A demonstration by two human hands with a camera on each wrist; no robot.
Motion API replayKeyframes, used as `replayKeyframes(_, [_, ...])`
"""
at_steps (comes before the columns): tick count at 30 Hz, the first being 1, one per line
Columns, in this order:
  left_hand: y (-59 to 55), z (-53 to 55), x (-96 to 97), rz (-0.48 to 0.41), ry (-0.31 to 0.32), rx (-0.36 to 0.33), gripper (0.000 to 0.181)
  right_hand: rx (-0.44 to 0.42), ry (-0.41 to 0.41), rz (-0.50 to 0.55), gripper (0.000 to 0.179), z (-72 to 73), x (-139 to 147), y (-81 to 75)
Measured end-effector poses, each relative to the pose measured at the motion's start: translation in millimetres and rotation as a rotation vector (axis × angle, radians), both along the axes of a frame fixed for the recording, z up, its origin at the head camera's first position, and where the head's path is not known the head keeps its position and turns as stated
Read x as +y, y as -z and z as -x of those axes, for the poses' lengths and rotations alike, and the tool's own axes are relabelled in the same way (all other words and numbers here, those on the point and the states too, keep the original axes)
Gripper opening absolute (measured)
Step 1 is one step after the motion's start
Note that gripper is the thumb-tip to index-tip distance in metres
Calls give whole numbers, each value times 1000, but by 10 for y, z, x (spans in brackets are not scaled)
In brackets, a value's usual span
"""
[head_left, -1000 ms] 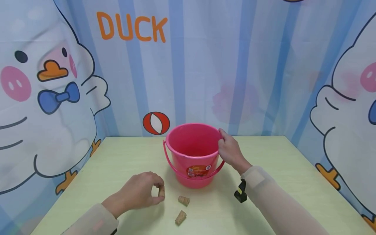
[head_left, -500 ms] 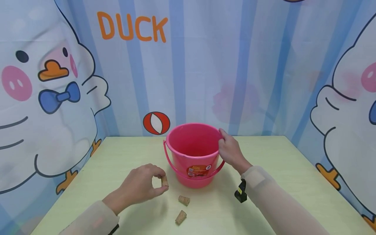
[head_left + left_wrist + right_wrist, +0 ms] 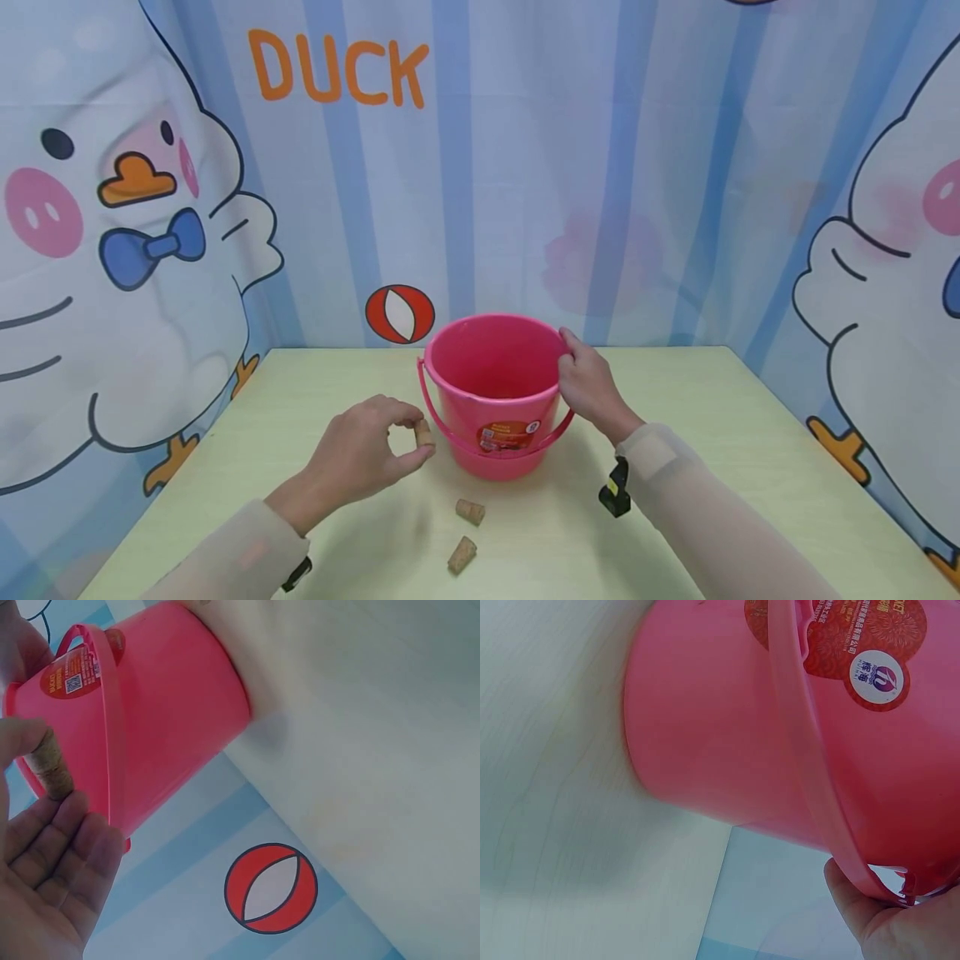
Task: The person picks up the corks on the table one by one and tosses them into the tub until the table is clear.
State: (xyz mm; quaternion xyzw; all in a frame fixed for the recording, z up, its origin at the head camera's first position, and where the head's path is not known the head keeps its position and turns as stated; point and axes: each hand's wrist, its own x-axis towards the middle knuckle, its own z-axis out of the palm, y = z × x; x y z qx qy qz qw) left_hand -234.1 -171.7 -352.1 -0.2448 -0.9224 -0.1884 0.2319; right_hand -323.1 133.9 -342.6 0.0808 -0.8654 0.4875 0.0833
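Note:
Between thumb and fingertips my left hand (image 3: 365,450) pinches a cork (image 3: 423,432), held in the air just left of the pink bucket (image 3: 501,425). The left wrist view shows this cork (image 3: 51,766) in front of the bucket's side. My right hand (image 3: 592,379) grips the bucket's rim on its right side, next to where the handle (image 3: 810,742) joins. The bucket stands upright on the table, its handle hanging down across the front. Two more corks, one nearer the bucket (image 3: 470,512) and one closer to me (image 3: 462,555), lie on the table. The bucket's floor is hidden.
The pale yellow-green table (image 3: 675,467) ends at the back against a striped curtain (image 3: 525,167) with printed ducks. A black wrist strap piece (image 3: 615,490) hangs below my right sleeve.
My left hand has risen from near the tabletop and moved slightly right toward the bucket, carrying the cork. The right hand, the bucket and the two corks on the table have stayed put.

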Motion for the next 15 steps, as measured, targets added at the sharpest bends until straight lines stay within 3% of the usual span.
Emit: replayKeyframes(15, [-145,62,126,-51,29,154,33,-5,-3,2,61,11,8,5])
